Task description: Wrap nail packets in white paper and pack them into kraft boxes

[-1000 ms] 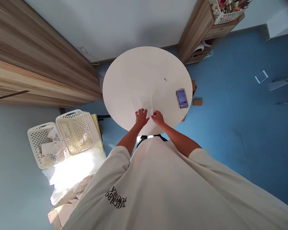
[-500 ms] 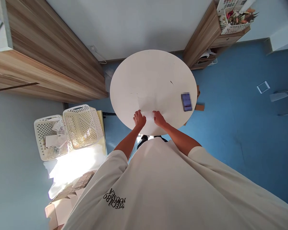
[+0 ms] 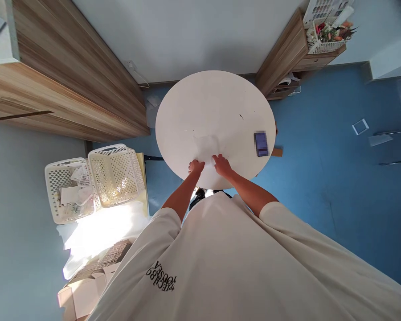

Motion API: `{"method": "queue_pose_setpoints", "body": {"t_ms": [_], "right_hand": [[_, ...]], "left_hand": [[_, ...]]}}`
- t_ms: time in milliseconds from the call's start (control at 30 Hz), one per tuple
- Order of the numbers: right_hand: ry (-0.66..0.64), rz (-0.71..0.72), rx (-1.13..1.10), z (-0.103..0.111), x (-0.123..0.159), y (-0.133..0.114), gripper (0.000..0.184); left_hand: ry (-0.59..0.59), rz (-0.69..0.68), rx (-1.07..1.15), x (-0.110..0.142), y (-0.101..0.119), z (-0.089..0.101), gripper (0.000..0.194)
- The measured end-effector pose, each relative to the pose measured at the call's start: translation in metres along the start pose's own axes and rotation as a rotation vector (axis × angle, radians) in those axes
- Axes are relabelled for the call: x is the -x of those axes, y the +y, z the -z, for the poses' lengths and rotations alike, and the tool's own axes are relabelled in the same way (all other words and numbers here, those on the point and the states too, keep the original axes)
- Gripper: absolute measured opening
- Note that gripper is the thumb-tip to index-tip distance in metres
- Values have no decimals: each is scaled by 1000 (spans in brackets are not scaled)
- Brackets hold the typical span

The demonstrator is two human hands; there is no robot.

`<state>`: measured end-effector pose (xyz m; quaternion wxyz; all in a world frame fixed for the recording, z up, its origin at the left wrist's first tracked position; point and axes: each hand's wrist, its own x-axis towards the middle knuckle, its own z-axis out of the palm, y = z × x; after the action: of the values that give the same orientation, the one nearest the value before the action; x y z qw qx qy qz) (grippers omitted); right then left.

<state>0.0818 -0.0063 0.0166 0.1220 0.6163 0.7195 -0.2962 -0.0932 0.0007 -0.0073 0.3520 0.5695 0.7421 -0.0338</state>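
Note:
A thin, pale, see-through sheet (image 3: 206, 145), perhaps plastic film, lies on the round white table (image 3: 214, 98) near its front edge; it barely stands out from the tabletop. My left hand (image 3: 196, 166) is at the sheet's near left corner, fingers closed and pointing right. At the near right corner, my right hand (image 3: 222, 165) has its fingers bent in and pinched on the sheet's edge. A small gap separates the two hands.
A blurred purple phone-like object (image 3: 261, 144) lies at the table's right side. White perforated baskets (image 3: 115, 178) stand at left, beside cardboard boxes (image 3: 83, 296). A wooden cabinet (image 3: 284, 58) stands behind right, and a tall wooden wardrobe (image 3: 87, 76) behind left.
My left hand has come slightly nearer to me and turned, its fingers now pointing right and closed. My right hand has barely moved. The sheet's far part looks more raised and wrinkled.

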Motion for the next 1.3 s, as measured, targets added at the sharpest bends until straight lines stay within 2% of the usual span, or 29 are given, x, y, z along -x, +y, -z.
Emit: {"method": "queue_pose_setpoints", "body": {"t_ms": [100,233,367,633,800,967,1133,1300], "right_hand": [[10,6,30,-1,0,-2,50],[14,-4,48,-3,-1,-2,51],[-3,-5,15,-2,-5,2,54],[7,-1,-208,-5,-7,15,60],[34,46,-295,-6,-6,23,60],[102,142,-338,-10,3,35,66],[70,286,-239,-7,9,41,64],[37,330,-143,-5,7,43,62]], "left_hand": [[-79,211,185,2,4,6,22],[-133,124,391,7,16,9,35],[-160,33,395,9,30,7,37],[-187,39,433,11,46,5,40],[-201,-14,450,13,48,0,33],[-136,-76,427,18,45,-5,39],[-150,-62,470,16,39,-8,49],[-180,-108,458,15,32,-10,52]]}}
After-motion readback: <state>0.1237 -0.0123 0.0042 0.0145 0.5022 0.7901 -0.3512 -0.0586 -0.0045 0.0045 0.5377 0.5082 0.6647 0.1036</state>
